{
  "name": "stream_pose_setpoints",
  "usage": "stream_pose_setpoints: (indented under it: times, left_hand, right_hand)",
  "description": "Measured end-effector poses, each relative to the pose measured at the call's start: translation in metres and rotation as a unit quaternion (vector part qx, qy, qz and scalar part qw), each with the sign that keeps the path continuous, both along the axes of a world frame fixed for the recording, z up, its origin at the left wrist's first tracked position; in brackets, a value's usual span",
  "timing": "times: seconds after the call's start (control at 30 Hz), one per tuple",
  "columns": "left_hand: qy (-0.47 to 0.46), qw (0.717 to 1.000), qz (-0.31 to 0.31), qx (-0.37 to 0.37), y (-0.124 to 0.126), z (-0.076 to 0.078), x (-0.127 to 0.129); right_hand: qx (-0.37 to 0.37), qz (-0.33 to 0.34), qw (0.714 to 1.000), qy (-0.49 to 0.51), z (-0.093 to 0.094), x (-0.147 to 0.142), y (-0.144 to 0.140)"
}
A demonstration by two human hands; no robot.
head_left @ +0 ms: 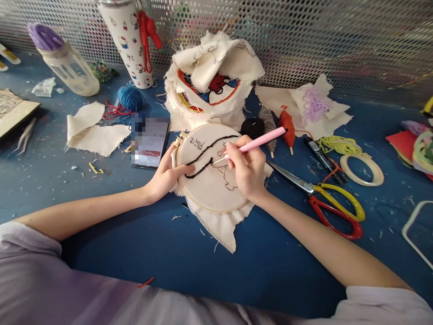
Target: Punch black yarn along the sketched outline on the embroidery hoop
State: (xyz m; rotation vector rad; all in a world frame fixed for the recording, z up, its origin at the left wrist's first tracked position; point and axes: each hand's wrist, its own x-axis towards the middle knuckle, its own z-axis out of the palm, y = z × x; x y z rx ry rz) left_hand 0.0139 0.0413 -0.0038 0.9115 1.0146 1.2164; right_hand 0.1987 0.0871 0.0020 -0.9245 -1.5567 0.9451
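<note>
1. The embroidery hoop point(211, 174) lay flat on the blue surface point(162, 253), midway between its left and right edges and nearer the near edge than the mesh wall point(338, 40) at the far edge. Raw cloth trailed from under it toward the near edge.
2. The left hand point(165, 176) was closed on the hoop's left rim, thumb lying across the stretched cloth and touching the black stitched line point(208, 153).
3. The right hand point(248, 169) was closed on the pink punch needle point(260, 141) in a pen grip, resting over the hoop's right half.
4. The needle's long axis ran from far-right down to near-left; its metal tip met the cloth just beside the black line, near the hoop's middle. The right hand was the nearer to that point.
5. The hands stood apart, one on each side of the hoop.
6. Just left of the hoop lay a phone point(150, 142); just right, scissors point(324, 198) with red and yellow handles, blades pointing toward the hoop.
7. Behind the hoop stood a pile of worked cloth point(213, 76), with yarn spools point(267, 122) touching or nearly touching the hoop's far rim; which could not be determined.
8. Nothing lay across the stitching area itself.
</note>
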Motion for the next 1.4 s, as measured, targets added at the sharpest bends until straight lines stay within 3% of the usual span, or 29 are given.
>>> stream_pose_setpoints:
  times: [0.27,0.57,0.7,0.77,0.87,0.97,1.4]
  left_hand:
    - [0.019,1.000,0.000,0.022,-0.002,-0.002,-0.002]
    - [0.006,1.000,-0.002,0.024,-0.002,-0.003,-0.001]
    - [-0.002,1.000,-0.010,0.026,-0.002,-0.001,-0.001]
    - [-0.001,1.000,-0.010,0.027,-0.002,0.000,0.000]
    - [0.012,1.000,0.008,0.014,-0.001,0.003,0.001]
    - [0.024,1.000,0.018,-0.005,-0.001,0.005,0.002]
    - [0.031,0.999,0.018,-0.002,-0.001,0.006,0.002]
  right_hand:
    - [0.172,0.034,0.974,-0.144,0.005,-0.005,-0.007]
    - [0.161,0.052,0.974,-0.153,0.005,-0.006,-0.005]
    - [0.189,0.074,0.958,-0.202,0.004,-0.008,-0.005]
    - [0.161,0.077,0.967,-0.183,0.004,-0.008,-0.005]
    - [0.057,0.067,0.993,-0.073,0.003,-0.005,-0.005]
    - [-0.010,0.049,0.998,0.032,0.002,-0.002,-0.001]
    - [-0.056,0.038,0.995,0.070,0.002,-0.002,0.003]
